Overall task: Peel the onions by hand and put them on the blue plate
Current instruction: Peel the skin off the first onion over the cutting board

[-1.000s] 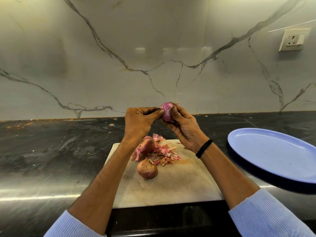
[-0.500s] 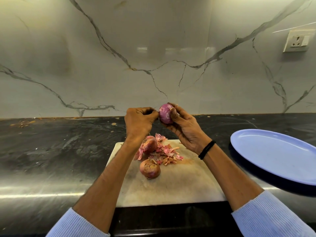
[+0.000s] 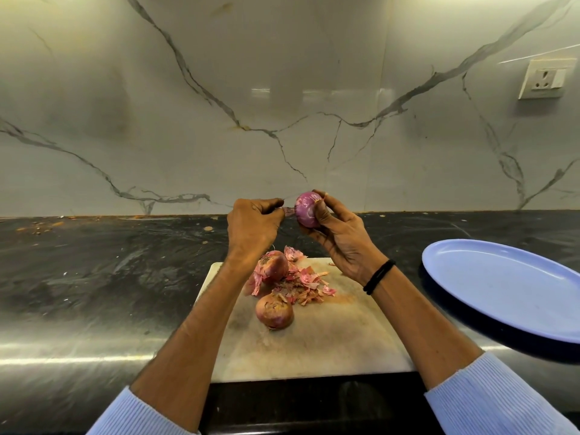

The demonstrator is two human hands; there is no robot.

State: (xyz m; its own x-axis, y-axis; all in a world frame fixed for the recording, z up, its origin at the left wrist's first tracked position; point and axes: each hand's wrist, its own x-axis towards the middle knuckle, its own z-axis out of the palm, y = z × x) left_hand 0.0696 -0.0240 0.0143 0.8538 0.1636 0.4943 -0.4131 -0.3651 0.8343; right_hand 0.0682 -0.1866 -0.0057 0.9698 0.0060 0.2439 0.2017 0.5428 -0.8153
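Head view: the right hand [image 3: 342,243] holds a partly peeled onion [image 3: 306,210] in the air above the far edge of the cutting board [image 3: 329,346], with its fingers and thumb curled round the glossy purple bulb. Just to the left of it, the left hand [image 3: 251,233] has its fingers bunched together, pinching a thin strip of skin [image 3: 288,211] that reaches across to the onion's side; whether the strip is attached there cannot be told. A black band [image 3: 378,276] sits on the right wrist, and pale blue sleeves cover both forearms near the bottom edge.

On the board lie two unpeeled onions. The farther one [image 3: 274,266] rests among a pile of loose peels [image 3: 309,285], partly hidden by the left wrist. The nearer one [image 3: 274,310] sits just in front of that pile. The board rests on a dark, shiny table [image 3: 94,277]. The blue plate [image 3: 508,296] stands on the table to the right of the board, apart from it, its right side cut off by the frame. Behind rises a veined marble wall with a socket [image 3: 544,79] at the upper right
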